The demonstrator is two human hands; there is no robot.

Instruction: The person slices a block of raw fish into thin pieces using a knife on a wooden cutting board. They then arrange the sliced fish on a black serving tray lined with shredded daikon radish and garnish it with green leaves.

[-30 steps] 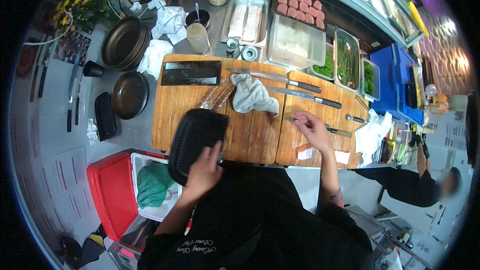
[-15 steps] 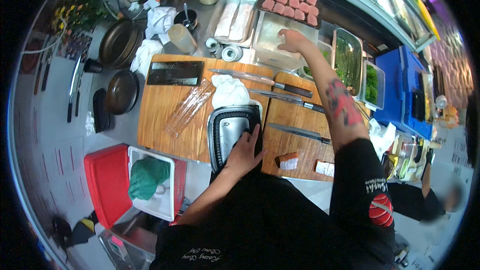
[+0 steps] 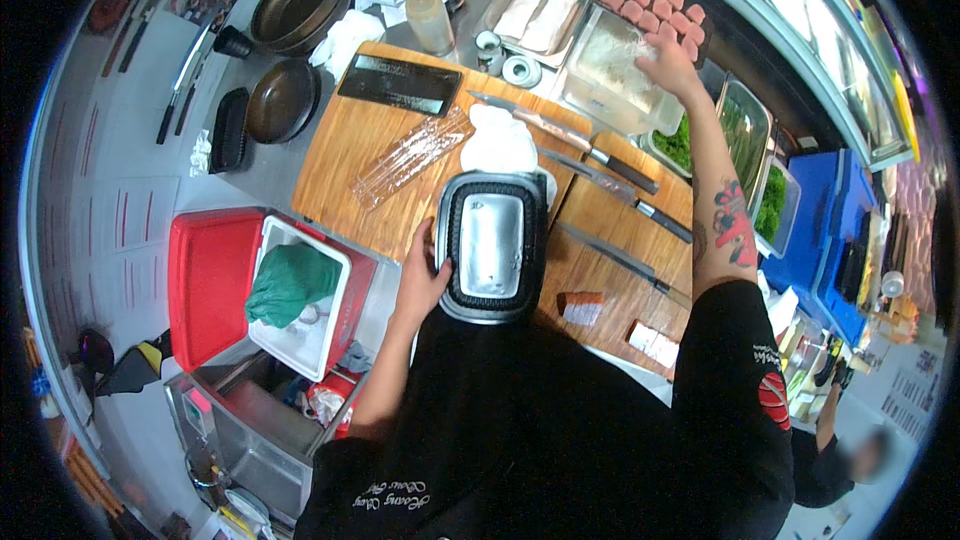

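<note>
My left hand [image 3: 422, 275] grips the left side of a black plastic food tray [image 3: 492, 250] with a ribbed rim and a shiny inside. The tray is held just above the near edge of the wooden cutting board [image 3: 335, 175], with no food visible in it. Stretched out to the far right, my right hand [image 3: 668, 65] is over the right side of a translucent bin [image 3: 610, 105] holding pale white stuff. Its fingers are curled down; what they hold, if anything, cannot be made out. A crumpled white cloth [image 3: 498, 140] lies just beyond the tray.
Several long knives [image 3: 620, 260] lie on the boards, with two small fish pieces [image 3: 580, 307] nearer me. A clear plastic sleeve [image 3: 410, 158] and a dark rectangular plate [image 3: 400, 85] are on the left. Pink portions [image 3: 655, 0] sit behind the bin. A red-lidded cooler [image 3: 215, 290] stands lower left.
My left hand has shifted from inside the tray to its left side, and the tray now faces up more squarely. My right hand has moved slightly over the bin, its fingers more curled.
</note>
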